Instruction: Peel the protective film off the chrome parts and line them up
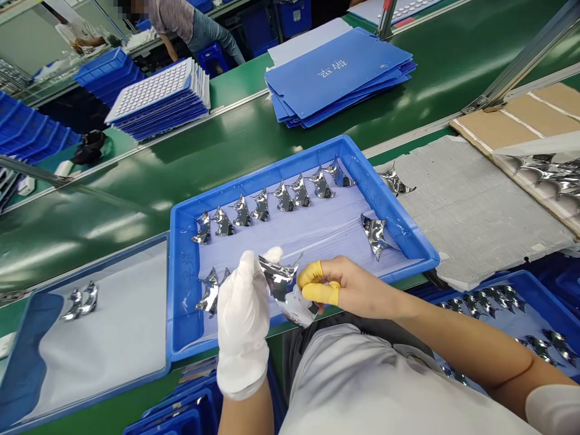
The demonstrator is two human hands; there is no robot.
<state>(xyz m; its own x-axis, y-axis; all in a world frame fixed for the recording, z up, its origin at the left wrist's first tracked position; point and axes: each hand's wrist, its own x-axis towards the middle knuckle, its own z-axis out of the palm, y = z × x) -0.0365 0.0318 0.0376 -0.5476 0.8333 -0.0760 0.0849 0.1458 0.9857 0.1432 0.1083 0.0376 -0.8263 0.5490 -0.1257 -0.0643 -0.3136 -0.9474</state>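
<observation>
A shiny, curved chrome part with pointed corners (277, 273) is held over the front edge of a blue tray (181, 302). My left hand (244, 320), in a white glove, grips its left side. My right hand (333, 284), bare with yellow finger cots on the thumb and a finger, is closed at the part's right edge; the exact contact there is partly hidden. Similar chrome parts (284, 196) stand in a row along the tray's far side. One more (376, 234) lies at the right, and others (209, 291) sit left of my glove, partly covered.
At left, a lined tray (104, 350) carries two chrome parts (81, 300). Blue sheets (339, 72) are stacked across the green bench (226, 145). At right are a grey padded sheet (475, 205), one chrome part (396, 180) and another filled tray (539, 290). A person (181, 24) bends in the background.
</observation>
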